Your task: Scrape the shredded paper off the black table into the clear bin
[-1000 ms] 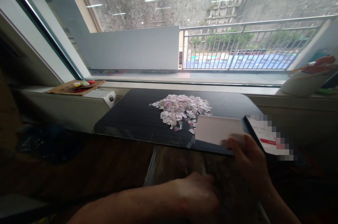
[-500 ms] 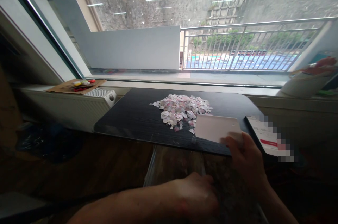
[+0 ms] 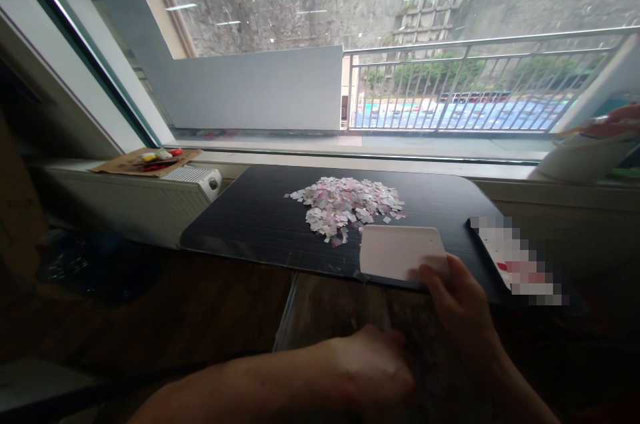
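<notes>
My right hand is closed on the right end of a flat white rectangular scraper-like card with rounded corners, thumb on the near face. The card stands tilted near the front edge of a black tabletop. Just beyond it lies a loose heap of small white and pink paper scraps. My left hand is closed below the table edge, at the near side of what looks like a clear plastic bag. Its fingertips are in shadow, and the bag's inside is too dark to make out.
A phone, partly blurred out, lies at the tabletop's right end. A white radiator at left carries brown cardboard with small colourful items. Behind the table runs a window sill. A white container stands at right.
My right hand has drawn the white card a little left and toward the table's front edge, away from the heap. My left hand has stayed nearly still.
</notes>
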Demonstrator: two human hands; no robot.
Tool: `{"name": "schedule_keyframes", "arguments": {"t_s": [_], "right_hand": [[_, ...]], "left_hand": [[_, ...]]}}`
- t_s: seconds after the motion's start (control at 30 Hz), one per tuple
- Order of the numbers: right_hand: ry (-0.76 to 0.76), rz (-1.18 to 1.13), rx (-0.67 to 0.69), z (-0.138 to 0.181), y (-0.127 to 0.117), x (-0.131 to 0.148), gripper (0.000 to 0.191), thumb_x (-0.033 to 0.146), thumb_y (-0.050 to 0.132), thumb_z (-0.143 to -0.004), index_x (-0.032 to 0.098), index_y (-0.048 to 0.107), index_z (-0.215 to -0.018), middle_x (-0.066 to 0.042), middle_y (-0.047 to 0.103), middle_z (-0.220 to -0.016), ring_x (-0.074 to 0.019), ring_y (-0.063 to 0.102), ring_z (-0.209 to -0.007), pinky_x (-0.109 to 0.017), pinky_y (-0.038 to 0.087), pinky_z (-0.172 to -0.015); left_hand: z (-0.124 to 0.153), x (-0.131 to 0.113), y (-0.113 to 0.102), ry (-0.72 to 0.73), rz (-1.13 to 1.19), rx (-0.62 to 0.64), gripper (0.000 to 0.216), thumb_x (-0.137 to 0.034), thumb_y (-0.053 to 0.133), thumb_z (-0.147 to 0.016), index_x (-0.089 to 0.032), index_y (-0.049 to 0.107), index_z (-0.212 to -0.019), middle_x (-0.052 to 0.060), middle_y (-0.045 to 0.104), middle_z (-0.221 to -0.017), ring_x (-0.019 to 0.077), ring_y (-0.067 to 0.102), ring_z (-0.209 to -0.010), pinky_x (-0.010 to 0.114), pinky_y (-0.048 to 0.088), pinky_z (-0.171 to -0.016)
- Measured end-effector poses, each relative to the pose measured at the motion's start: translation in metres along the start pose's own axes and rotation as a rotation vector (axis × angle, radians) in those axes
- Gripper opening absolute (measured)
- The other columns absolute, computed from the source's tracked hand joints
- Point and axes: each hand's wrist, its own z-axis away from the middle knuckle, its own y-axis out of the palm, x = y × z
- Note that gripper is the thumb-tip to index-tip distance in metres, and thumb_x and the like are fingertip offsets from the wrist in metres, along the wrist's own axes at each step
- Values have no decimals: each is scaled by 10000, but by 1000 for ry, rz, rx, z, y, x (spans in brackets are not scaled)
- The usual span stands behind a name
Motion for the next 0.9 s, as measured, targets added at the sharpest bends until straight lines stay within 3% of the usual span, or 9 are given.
{"name": "schedule_keyframes", "arguments": {"t_s": [0.23,0.43,0.6,0.73,0.9], "right_hand": [[27,-23,-35,5,-6,2,277,484,650,-738,227,622,-838,-27,719,-694,-211,687,-603,-305,569,-547],[-24,3,25,3,-6,9,241,453,636,-777,228,631,-861,-25,724,-679,-214,682,-578,-301,551,-510],[-155,26,-20,-18,31,15,188,418,597,-828,236,607,-873,-52,761,-781,-220,715,-683,-327,576,-644],[-228,52,43,-30,57,10,222,414,551,-869,226,616,-967,-82,787,-858,-241,738,-766,-359,573,-721],[-267,197,18,-27,34,14,214,408,574,-854,234,636,-963,-61,784,-803,-234,734,-699,-323,551,-643]], "left_hand": [[2,-1,-6,-39,13,63,140,-172,618,-810,-154,732,-891,49,719,-946,226,634,-935,291,327,-407],[0,0,-3,-2,37,32,173,-201,612,-831,-147,732,-943,70,715,-1010,232,623,-991,284,362,-449],[-5,0,-4,-42,40,107,131,-236,611,-863,-169,716,-904,63,709,-951,249,621,-1017,283,351,-442],[-7,4,5,-25,75,1,119,-238,612,-869,-166,707,-873,72,696,-844,229,640,-939,265,341,-447],[-7,2,4,-33,35,21,62,-207,670,-813,-168,711,-786,71,707,-876,254,612,-909,288,353,-422]]}}
